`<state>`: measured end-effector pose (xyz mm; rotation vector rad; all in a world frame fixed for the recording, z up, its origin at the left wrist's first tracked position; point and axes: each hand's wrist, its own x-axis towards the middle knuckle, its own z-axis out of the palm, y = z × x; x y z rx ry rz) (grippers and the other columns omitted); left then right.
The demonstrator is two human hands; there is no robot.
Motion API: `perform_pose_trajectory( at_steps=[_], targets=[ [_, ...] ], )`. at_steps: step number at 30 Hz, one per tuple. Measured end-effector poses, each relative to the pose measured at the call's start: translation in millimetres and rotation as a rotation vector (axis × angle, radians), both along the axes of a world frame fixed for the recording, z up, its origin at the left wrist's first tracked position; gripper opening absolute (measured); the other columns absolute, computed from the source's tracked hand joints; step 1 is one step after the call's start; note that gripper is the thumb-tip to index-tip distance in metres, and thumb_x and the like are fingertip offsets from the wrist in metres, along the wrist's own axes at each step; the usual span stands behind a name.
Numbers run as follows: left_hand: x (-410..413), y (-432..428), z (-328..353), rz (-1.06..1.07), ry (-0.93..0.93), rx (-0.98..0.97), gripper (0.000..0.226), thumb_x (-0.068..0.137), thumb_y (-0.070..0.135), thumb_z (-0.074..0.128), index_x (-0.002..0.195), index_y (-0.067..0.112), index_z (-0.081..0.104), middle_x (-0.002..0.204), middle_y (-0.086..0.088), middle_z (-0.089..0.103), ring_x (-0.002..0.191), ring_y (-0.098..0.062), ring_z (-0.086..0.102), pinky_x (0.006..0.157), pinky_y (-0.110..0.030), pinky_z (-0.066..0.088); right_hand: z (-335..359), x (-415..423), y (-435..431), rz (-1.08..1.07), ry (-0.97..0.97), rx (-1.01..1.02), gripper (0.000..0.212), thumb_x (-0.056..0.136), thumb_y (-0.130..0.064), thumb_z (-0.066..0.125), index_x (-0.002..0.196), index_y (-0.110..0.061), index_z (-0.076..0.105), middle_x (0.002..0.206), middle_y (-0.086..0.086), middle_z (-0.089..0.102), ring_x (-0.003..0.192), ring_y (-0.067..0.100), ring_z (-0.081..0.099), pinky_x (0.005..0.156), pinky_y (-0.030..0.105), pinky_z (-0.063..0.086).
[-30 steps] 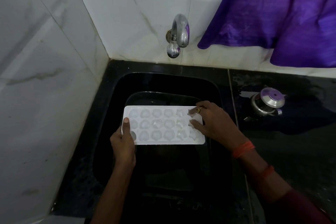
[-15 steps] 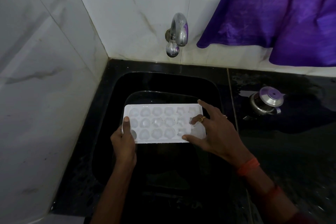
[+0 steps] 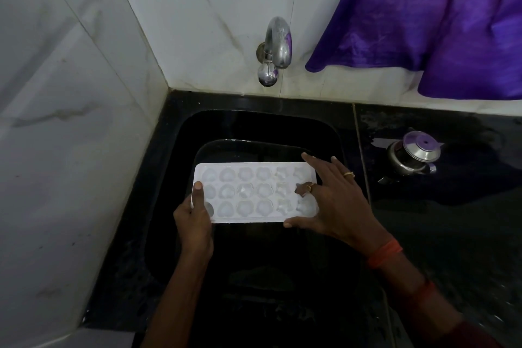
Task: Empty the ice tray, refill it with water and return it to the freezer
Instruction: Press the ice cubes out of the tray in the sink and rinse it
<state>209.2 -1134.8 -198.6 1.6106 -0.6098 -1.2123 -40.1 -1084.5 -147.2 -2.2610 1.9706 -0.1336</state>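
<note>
Glossy black sink (image 3: 180, 138) underlies rectangular white tray (image 3: 254, 191).

Two gold rings (image 3: 349, 174) sit on fingers of the right grip (image 3: 336, 200); orange thread bands (image 3: 385, 253) circle its wrist and forearm, above a dark red sleeve (image 3: 480, 339).

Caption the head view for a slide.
Left hand grips and right hand touches the ice tray over the black sink.
</note>
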Motion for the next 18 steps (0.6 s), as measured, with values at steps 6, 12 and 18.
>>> perform_pose_trajectory(
  at_steps=[6,12,18],
  targets=[
    [-0.5,-0.6,3.5,-0.002,-0.012,-0.023,0.034,0.101,0.038,0.058,0.106,0.008,0.072,0.101,-0.006,0.075,0.097,-0.024,0.072,0.082,-0.038,0.059,-3.1,0.3,0.0,0.000,0.031,-0.024,0.088,0.065,-0.092,0.044,0.106,-0.023,0.077,0.157,0.010,0.041,0.142,0.028,0.041,0.122,0.054,0.023],
    [1.3,0.4,2.2,-0.016,-0.023,-0.023,0.036,0.100,0.039,0.058,0.107,0.007,0.072,0.104,-0.006,0.075,0.101,-0.025,0.072,0.089,-0.044,0.059,-6.8,1.3,-0.5,-0.005,0.084,0.007,0.088,0.067,-0.095,0.041,0.108,-0.025,0.077,0.160,0.011,0.035,0.146,0.028,0.034,0.122,0.056,0.019],
    [0.1,0.9,4.9,-0.016,-0.034,-0.042,0.034,0.100,0.039,0.058,0.109,0.009,0.072,0.103,-0.004,0.075,0.100,-0.022,0.072,0.086,-0.039,0.059,-4.1,3.8,-1.3,-0.048,0.052,0.021,0.092,0.061,-0.095,0.040,0.105,-0.023,0.077,0.158,0.010,0.038,0.146,0.026,0.035,0.124,0.051,0.007]
  ],
)
